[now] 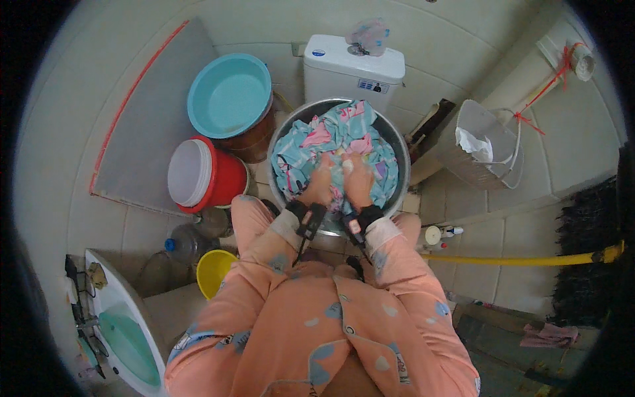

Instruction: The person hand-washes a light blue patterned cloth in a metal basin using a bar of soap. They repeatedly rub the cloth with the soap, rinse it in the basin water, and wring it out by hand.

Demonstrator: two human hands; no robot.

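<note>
A large round metal basin (404, 168) stands on the tiled floor in front of me, filled with blue patterned cloth (342, 124) with pink parts. My left hand (320, 181) and my right hand (358, 182) are down in the basin, side by side, with their fingers on the cloth near its middle. The fingertips are partly sunk in the folds, and each hand seems to grip some of the fabric. Both wrists carry black straps with small devices. Whether water lies under the cloth is hidden.
Behind the basin is a toilet tank (347, 64). At left are a blue basin (230, 94), a red bucket (228, 178), a plastic bottle (191, 243), a yellow bowl (216, 270) and a sink (144, 307). At right are a plastic basket (488, 144) and a yellow hose (521, 260).
</note>
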